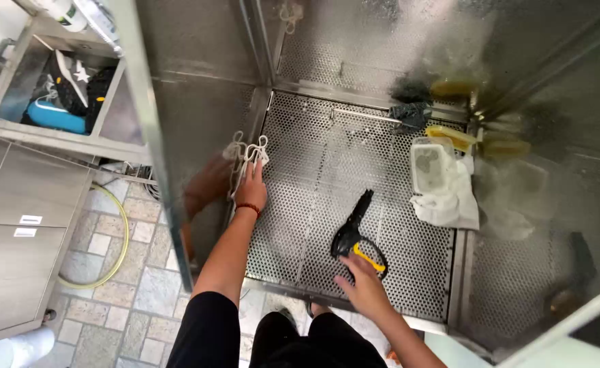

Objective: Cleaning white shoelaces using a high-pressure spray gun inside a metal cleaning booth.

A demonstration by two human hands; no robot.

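Note:
My left hand (251, 187) reaches to the left wall of a steel cabinet and grips a bundle of white cords or laces (245, 153). A red band sits on that wrist. My right hand (361, 283) rests near the front edge of the perforated steel floor (300, 204), fingers touching the yellow trigger of a black spray gun (354, 235) that lies on the floor; I cannot tell whether it grips it.
A clear plastic container (428, 163) and a white cloth (450, 201) lie at the right. Yellow brushes (453, 136) and a dark cloth (409, 112) sit at the back. At the far left a steel sink (13, 88) holds shoes (61, 95); a yellow hose (119, 245) lies on the tiled ground.

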